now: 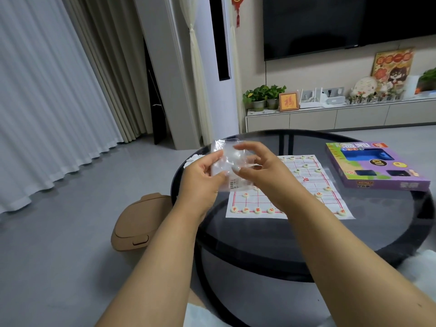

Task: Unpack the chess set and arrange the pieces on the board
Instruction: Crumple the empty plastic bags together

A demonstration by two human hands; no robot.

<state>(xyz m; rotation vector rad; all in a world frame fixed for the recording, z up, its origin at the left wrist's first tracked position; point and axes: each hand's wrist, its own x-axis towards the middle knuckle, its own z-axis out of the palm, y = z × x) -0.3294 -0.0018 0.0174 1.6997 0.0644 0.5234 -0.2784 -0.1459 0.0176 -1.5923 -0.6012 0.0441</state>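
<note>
Chess board (pixel 304 185): paper sheet flat on round glass table (pixel 306 232), mid-table toward far edge, long axis running near-to-far, tilted a bit right. Lies just beyond and below hands; right hand nearer it. Purple box (pixel 375 168) at table's right edge, well apart from board. Clear plastic bag (pixel 224 161) held up over table's left edge, long axis roughly upright. Left hand (pixel 200 175) grips bag's left side; right hand (pixel 254 166) pinches its right side. Pieces (pixel 257 210) in rows along board's near and far ends; looks nearly done. Bag contents: can't tell.
</note>
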